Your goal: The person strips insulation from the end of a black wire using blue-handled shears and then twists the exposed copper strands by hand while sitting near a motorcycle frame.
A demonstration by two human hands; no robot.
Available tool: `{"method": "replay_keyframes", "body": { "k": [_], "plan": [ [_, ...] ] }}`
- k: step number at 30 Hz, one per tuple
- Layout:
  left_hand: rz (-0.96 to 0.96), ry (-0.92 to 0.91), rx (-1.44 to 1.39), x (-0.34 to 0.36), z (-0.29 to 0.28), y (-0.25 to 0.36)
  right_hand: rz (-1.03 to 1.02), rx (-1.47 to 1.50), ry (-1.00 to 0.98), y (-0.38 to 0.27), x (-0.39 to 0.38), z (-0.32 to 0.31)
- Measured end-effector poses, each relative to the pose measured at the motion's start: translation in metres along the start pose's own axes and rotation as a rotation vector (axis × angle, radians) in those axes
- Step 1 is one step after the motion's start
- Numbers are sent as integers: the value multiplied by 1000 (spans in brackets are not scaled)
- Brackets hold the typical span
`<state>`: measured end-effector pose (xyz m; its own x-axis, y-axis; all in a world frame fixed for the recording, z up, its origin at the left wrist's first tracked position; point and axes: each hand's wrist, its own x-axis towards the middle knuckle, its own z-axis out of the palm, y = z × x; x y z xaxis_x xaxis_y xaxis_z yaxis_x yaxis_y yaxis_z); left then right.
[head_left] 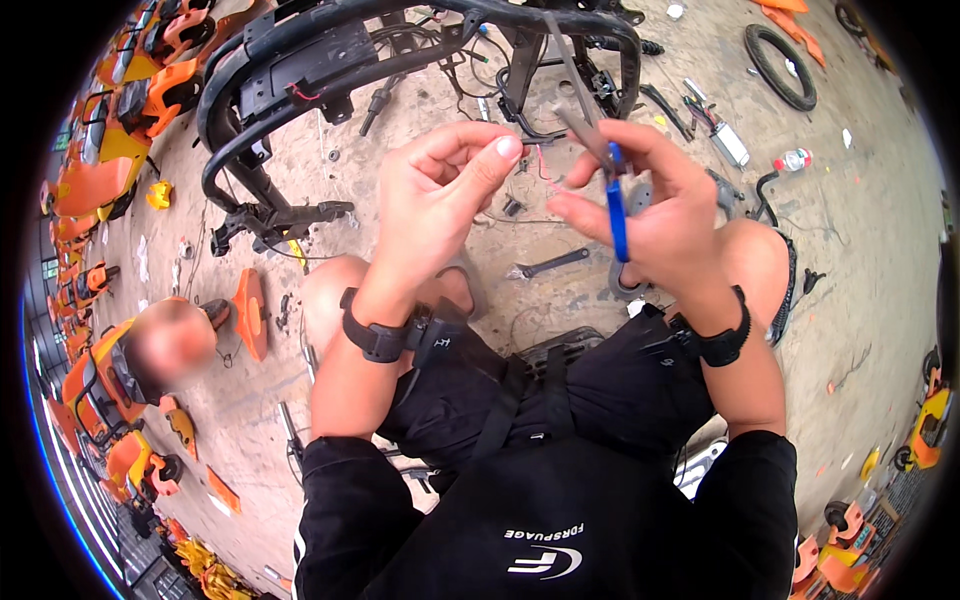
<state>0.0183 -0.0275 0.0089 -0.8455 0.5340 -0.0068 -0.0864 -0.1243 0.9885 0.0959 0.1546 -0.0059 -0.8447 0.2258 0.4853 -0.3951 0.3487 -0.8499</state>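
My left hand [436,195] is raised in front of me, thumb and forefinger pinched on the end of a thin wire. A pink-red strand of the wire [542,166] hangs loosely between my two hands. My right hand [672,215] holds scissors [617,222] with blue handles, the fingers bent round them. Their grey blades point away from me, toward the frame. Just beyond both hands stands a black tubular vehicle frame [225,115], with cables hanging from it. Its far side runs out of the picture.
An adjustable wrench [555,264] lies on the floor between my feet. To the right are a silver box with leads [730,145], a tyre [780,68] and a small bottle [793,160]. Orange scooters [95,190] line the left side, near another person [170,345].
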Motion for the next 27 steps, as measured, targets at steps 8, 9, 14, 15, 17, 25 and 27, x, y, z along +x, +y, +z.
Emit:
{"method": "replay_keyframes", "body": {
  "k": [8,9,14,15,17,25,27],
  "plan": [
    [92,-2,112,-1,-11,4,-177,-578,-187,-2,14,-30],
    [100,-9,109,-1,-11,3,-185,-596,-191,-1,13,-30],
    [128,-34,142,-1,-12,0,-206,-645,-187,2,11,-32],
    [135,-35,159,-1,-12,0,-213,-647,-184,2,11,-32],
    [132,-36,169,-2,-12,1,-240,-662,-188,2,10,-33],
    [11,-134,67,1,-19,4,-289,-669,-199,4,11,-35],
    [-75,-209,-106,4,-27,5,-247,-657,-182,3,10,-35]
  ]
}}
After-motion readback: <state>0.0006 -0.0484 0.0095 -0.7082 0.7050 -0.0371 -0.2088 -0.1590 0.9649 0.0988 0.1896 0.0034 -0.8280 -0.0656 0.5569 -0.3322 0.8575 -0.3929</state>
